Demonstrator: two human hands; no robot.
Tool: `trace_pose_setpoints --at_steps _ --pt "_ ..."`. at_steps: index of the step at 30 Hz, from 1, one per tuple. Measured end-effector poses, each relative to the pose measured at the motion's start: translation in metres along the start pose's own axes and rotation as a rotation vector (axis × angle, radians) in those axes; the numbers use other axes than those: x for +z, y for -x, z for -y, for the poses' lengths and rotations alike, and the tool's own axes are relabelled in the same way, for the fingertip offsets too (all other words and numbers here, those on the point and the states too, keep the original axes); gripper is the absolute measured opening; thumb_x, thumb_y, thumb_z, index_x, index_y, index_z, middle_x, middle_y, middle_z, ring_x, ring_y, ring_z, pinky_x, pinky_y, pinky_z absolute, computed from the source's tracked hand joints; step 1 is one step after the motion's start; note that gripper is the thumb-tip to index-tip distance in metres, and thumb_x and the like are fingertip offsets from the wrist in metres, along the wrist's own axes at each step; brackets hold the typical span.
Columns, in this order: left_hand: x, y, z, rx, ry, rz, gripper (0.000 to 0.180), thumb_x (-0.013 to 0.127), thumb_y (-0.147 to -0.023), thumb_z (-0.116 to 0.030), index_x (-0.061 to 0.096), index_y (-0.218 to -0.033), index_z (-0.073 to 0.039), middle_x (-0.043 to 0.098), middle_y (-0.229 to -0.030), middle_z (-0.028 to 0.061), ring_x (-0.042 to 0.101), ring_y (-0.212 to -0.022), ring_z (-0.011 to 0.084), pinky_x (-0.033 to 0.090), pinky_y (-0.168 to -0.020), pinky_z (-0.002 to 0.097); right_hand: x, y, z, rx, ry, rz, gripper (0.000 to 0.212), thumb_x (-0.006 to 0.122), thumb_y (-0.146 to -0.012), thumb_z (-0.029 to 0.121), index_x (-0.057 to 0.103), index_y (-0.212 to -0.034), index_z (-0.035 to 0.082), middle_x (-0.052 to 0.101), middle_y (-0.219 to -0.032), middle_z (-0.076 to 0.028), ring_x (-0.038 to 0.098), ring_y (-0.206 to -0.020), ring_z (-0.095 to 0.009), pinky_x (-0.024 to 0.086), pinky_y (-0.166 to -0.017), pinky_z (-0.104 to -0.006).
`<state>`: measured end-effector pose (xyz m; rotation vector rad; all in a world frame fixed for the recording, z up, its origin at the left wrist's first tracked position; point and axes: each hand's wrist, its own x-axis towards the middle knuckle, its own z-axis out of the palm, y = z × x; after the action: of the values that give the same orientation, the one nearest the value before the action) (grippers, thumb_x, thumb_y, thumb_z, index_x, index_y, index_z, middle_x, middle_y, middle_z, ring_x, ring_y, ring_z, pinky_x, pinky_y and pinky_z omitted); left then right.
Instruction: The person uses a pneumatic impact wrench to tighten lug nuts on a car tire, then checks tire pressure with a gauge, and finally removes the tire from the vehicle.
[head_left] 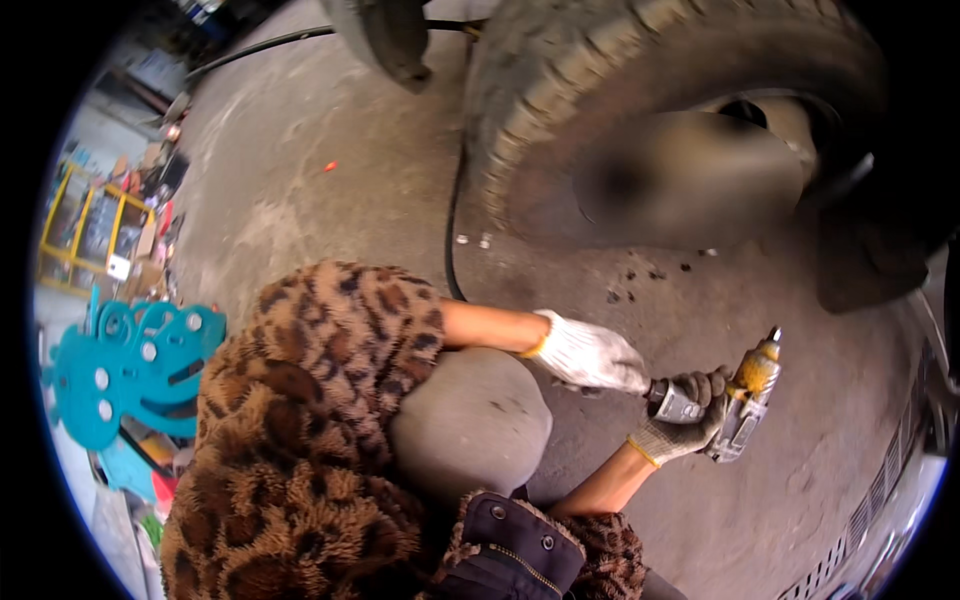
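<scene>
R hand (pixel 686 428), in a knit glove w/ dark stained fingers, is closed round the handle of a yellow-and-grey power tool (pixel 757 374), right of frame ctr, lower half. Thumb side partly hidden; trigger finger can't be made out. L hand (pixel 592 352), whiter glove, lies just left of it, fingers together & nearly straight, tips at the handle's butt end; can't tell if it grips or only touches.

Tool's nose points to upper right, clear of both hands. Looks hvy for its size, prob. metal-bodied, stiff, not fragile; wt. likely sits fwd in the yellow head, so it'd tip nose-down if held loosely. Best hold: full fist on handle, other hand under the body, off the nose. Knit gloves prob. grip OK, though grime could make it slick.

Further out: grey knee (pixel 475 422) at lower ctr, spotted fuzzy sleeve (pixel 350 325) left of it. Big tyre (pixel 545 125) fills upper right, its ctr blurred. Small dark bits (pixel 614 297) on the floor below it, black hose (pixel 453 210) at upper ctr. Teal plastic piece (pixel 100 375) far left, yellow rack (pixel 76 258) above.
</scene>
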<state>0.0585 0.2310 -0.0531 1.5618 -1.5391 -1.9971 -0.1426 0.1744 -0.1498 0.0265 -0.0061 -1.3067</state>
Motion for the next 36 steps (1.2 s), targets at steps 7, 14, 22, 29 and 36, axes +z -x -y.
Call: trace_pose_setpoints --at_steps 7,14,22,29,36 --pt "0.029 0.007 -0.029 -0.075 -0.259 -0.207 0.044 0.059 -0.092 -0.042 0.069 -0.115 -0.006 0.071 -0.107 0.0196 0.067 -0.101 0.0361 0.052 -0.084 0.0432 -0.010 0.020 0.013 0.236 0.194 -0.380 0.019 0.061 -0.087 0.020 0.058 -0.095 0.004 0.053 -0.075 0.000 0.052 -0.066 -0.010 0.047 -0.065 -0.0270" --pt "0.032 0.103 -0.086 -0.211 -0.290 -0.255 0.035 0.062 -0.087 -0.035 0.075 -0.102 -0.007 0.073 -0.098 0.0174 0.070 -0.094 0.0355 0.054 -0.080 0.0442 0.062 0.041 -0.007 0.468 0.892 -0.808 0.022 0.061 -0.087 0.030 0.062 -0.098 0.011 0.062 -0.083 -0.001 0.061 -0.081 -0.017 0.050 -0.081 -0.0340" --pt "0.117 0.335 -0.150 -0.308 -0.063 -0.735 0.023 0.067 -0.077 -0.029 0.076 -0.078 -0.008 0.072 -0.078 0.0168 0.072 -0.076 0.0341 0.057 -0.068 0.0456 0.279 0.131 -0.093 1.113 0.851 -1.016 0.015 0.060 -0.085 0.029 0.061 -0.082 0.015 0.061 -0.072 0.002 0.060 -0.065 -0.016 0.050 -0.065 -0.0317" --pt "0.074 0.547 -0.255 -0.423 -0.034 -0.727 0.026 0.061 -0.084 -0.026 0.077 -0.089 -0.006 0.074 -0.088 0.0184 0.073 -0.084 0.0335 0.058 -0.073 0.0462 0.433 0.140 -0.204 1.469 0.715 -1.068 0.018 0.051 -0.090 0.028 0.057 -0.085 0.012 0.058 -0.074 -0.002 0.058 -0.068 -0.019 0.050 -0.070 -0.0335" --pt "0.033 0.711 -0.269 -0.461 -0.182 -1.077 0.036 0.060 -0.089 -0.041 0.067 -0.095 -0.006 0.070 -0.076 0.0177 0.071 -0.070 0.0355 0.055 -0.063 0.0490 0.571 0.140 -0.385 1.638 0.663 -1.019 0.014 0.047 -0.092 0.020 0.051 -0.083 0.010 0.056 -0.072 -0.004 0.056 -0.068 -0.021 0.049 -0.071 -0.0355"
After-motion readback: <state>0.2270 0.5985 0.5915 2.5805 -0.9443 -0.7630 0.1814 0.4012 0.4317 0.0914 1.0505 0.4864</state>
